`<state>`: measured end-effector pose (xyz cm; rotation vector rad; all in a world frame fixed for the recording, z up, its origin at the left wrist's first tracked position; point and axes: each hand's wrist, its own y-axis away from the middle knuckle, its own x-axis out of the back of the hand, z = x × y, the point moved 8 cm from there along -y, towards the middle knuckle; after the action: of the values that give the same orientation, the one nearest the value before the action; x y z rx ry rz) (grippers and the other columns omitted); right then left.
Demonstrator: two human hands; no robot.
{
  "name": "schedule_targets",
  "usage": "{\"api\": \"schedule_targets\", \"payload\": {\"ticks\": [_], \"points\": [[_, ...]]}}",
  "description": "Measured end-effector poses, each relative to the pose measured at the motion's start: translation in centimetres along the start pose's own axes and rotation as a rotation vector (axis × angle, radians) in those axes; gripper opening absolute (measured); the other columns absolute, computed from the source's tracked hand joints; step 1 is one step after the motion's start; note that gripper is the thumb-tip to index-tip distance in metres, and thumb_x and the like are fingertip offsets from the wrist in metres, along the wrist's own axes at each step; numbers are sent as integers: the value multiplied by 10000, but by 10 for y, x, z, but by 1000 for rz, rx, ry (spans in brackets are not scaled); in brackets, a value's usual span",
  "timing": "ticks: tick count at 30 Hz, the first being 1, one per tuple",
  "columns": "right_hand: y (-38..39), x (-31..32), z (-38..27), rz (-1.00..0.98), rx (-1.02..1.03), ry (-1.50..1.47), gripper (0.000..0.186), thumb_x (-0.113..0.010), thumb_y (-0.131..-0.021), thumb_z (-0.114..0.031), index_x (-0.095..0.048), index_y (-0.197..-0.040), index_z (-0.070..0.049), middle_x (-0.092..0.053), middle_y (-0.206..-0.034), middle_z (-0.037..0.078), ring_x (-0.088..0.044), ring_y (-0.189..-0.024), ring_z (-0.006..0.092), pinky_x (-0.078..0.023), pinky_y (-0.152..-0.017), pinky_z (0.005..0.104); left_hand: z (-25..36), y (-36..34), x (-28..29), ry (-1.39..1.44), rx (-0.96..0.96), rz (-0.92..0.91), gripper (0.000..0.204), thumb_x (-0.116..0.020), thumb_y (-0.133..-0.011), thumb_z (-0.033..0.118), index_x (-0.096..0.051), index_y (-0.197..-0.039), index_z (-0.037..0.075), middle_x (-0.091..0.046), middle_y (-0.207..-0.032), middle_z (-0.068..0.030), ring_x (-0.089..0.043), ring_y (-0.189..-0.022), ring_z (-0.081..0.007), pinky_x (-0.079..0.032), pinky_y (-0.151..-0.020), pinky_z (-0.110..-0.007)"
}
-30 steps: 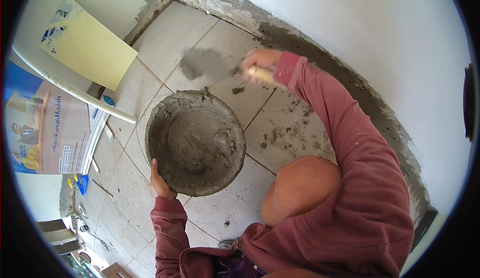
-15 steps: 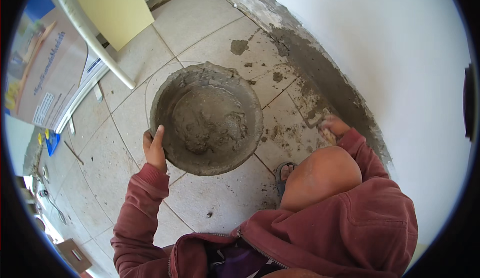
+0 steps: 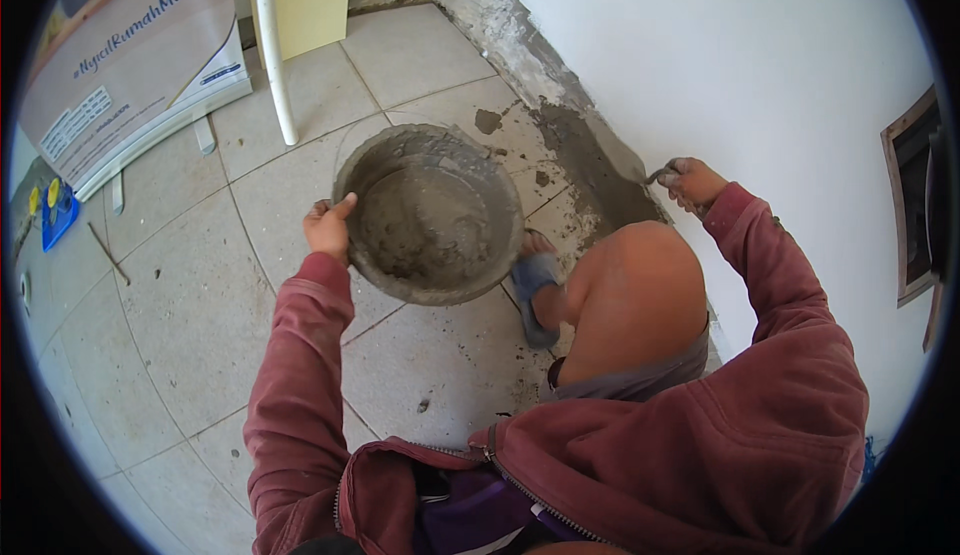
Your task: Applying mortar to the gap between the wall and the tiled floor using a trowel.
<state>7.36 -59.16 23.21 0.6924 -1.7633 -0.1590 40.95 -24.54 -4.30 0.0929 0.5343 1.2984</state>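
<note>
My left hand [image 3: 330,225] is closed on the left rim of a round, mortar-caked bucket [image 3: 360,255], with the thumb over the edge. Wet grey mortar [image 3: 430,217] lies inside it, heaped unevenly. On the right, my right hand [image 3: 692,183] is closed around the handle of a trowel [image 3: 655,175]. Its blade is against or close to the base of the white wall, over a band of wet mortar [image 3: 590,170]; whether it touches cannot be seen clearly.
My bent knee [image 3: 645,275] and sandalled foot [image 3: 538,295] are between bucket and wall. Mortar splatters [image 3: 488,121] dot the tiled floor. A banner stand [image 3: 150,65], a white pole [image 3: 272,65] and a yellow board [image 3: 310,5] stand at far left. A framed opening [image 3: 912,205] is at right.
My right hand has risen from low by the floor to the wall's lower part, with the trowel now in sight. My left hand stays on the bucket rim. The view has shifted.
</note>
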Motion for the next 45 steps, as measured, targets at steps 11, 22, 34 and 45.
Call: {"api": "schedule_targets", "payload": {"ticks": [11, 22, 34, 45], "points": [[-181, -215, 18, -387, 484, 271, 394, -523, -791, -305, -485, -1032, 5, -562, -877, 237, -557, -834, 339, -424, -717, 395, 50, 18, -3, -97, 51, -211, 380, -486, -839, 294, -526, -1009, -43, -571, -976, -127, -558, -851, -190, -431, -770, -297], [-330, -169, 4, -345, -98, -781, 262, -434, -865, -247, -482, -999, -27, -418, -571, 16, -364, -392, 93, -348, -391, 254, 36, 25, 31, -171, 250, 57, 496, -374, -864, 388, -485, -1112, -28, -532, -1089, -137, -518, -982, -236, -397, -865, -340], [-347, -154, -25, -366, 100, -166, 295, -464, -809, -217, -496, -917, 55, -571, -776, 230, -570, -707, 361, -448, -658, 416, 36, 39, 82, -424, 310, 206, 569, -339, -851, 474, -472, -1142, 4, -500, -1131, -126, -481, -1028, -247, -363, -912, -354], [-286, -192, 37, -739, 324, -171, 335, -558, -770, -277, -534, -984, -20, -591, -845, 145, -569, -803, 272, -431, -696, 336, 42, 13, 33, -292, 409, -31, 572, -310, -858, 459, -435, -1191, 11, -478, -1173, -132, -470, -1058, -267, -356, -920, -374]]}}
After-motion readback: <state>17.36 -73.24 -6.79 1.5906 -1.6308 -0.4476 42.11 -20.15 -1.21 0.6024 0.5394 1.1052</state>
